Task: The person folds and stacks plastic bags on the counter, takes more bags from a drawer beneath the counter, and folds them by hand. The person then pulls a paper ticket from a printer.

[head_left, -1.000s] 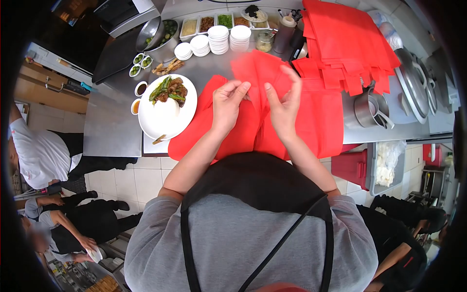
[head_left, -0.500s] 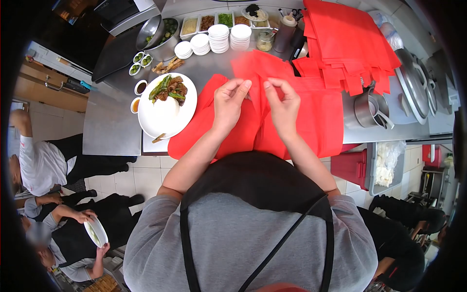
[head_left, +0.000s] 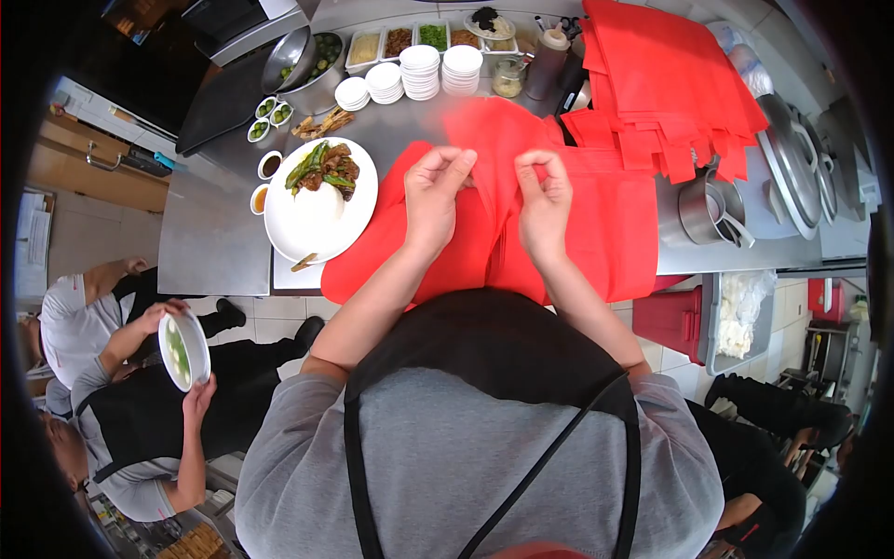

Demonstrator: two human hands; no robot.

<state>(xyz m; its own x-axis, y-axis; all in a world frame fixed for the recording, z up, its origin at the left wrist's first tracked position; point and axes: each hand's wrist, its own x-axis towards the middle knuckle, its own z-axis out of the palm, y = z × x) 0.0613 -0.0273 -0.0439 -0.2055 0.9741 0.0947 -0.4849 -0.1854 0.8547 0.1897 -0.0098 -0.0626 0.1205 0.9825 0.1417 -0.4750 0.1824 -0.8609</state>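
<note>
In front of me a red fabric bag [head_left: 494, 126] stands partly raised, its upper edge smeared by motion. My left hand [head_left: 431, 200] is closed in a pinch on the bag's left side, thumb against the fingers. On the other side my right hand [head_left: 544, 200] is closed too, its curled fingers and thumb gripping the red fabric. More red fabric [head_left: 596, 233] lies spread beneath both hands. Left of it, and close to my left hand, sits a white oval plate [head_left: 363, 219] with rice, meat and green vegetables.
Red bags [head_left: 670, 65] are piled at the back right beside saucepans [head_left: 712, 205]. Saucer stacks [head_left: 419, 74], ingredient tubs [head_left: 433, 37] and a squeeze bottle [head_left: 547, 65] line the back. Sauce cups [head_left: 260, 198] stand by the plate. A co-worker at left holds a white bowl [head_left: 203, 349].
My hands have drawn slightly apart, and the bag's top has shifted between them. At left, the co-worker with the bowl has moved closer, lifting it higher in view.
</note>
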